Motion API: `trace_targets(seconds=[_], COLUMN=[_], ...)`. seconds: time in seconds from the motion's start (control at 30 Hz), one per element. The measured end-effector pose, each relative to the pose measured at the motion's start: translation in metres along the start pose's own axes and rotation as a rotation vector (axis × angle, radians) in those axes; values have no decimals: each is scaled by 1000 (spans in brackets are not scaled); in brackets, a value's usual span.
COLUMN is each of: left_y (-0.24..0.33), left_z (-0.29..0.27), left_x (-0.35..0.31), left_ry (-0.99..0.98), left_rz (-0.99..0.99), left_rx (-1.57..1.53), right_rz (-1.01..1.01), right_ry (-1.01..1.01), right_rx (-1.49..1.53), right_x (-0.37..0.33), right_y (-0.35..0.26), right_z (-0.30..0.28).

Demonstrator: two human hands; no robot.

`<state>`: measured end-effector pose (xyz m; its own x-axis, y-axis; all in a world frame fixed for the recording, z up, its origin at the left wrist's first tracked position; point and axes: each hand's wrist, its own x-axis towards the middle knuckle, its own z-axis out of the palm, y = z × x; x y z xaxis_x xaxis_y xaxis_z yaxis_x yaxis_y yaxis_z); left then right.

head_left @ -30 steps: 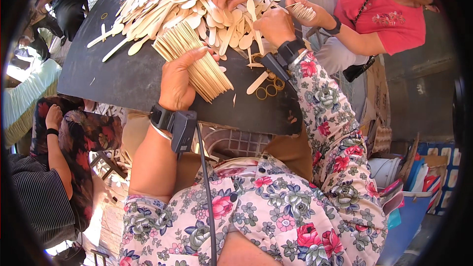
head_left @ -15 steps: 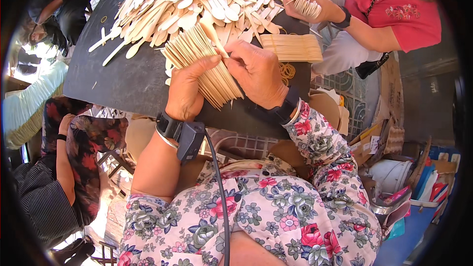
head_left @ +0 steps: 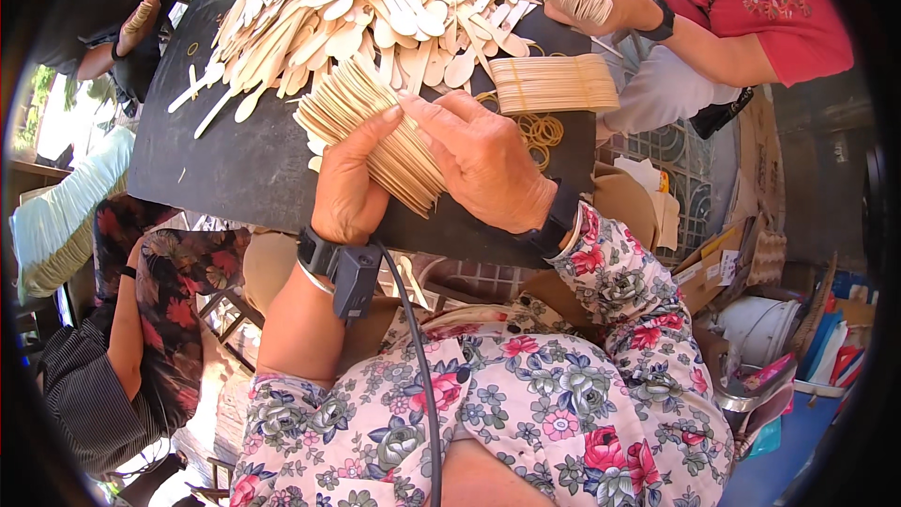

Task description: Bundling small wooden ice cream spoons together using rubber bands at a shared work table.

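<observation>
My left hand is closed around a thick stack of flat wooden spoons, its thumb along the near side. The spoons stand on edge, pressed side by side, tilted above the dark table. My right hand is against the stack's right end, its thumb and index finger touching the spoons near my left thumb and its other fingers curled down the end. Its palm side is hidden. Just beyond lies a large heap of loose wooden spoons.
A banded bundle of wooden spoons lies right of the stack, beside yellow rubber bands. A co-worker's hand at right holds a small stack; another person's hand is at far left. A black cable hangs from my left wrist device.
The single spoon my right hand pinched at the stack's end no longer stands out separately. My right hand has opened from that pinch and moved onto the stack's end.
</observation>
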<state>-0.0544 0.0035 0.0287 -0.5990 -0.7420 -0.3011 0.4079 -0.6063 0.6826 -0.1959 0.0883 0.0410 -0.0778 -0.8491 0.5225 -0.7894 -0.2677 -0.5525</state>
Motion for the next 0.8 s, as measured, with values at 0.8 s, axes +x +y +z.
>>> trace_targets(seconds=[0.8], left_y=[7], left_z=[-9], left_x=[-12], left_ry=[56], left_rz=[-16], left_rx=[-222], right_rz=[-2], right_ry=[14], right_rx=[-93], right_x=[43], right_y=[21], right_z=[-12])
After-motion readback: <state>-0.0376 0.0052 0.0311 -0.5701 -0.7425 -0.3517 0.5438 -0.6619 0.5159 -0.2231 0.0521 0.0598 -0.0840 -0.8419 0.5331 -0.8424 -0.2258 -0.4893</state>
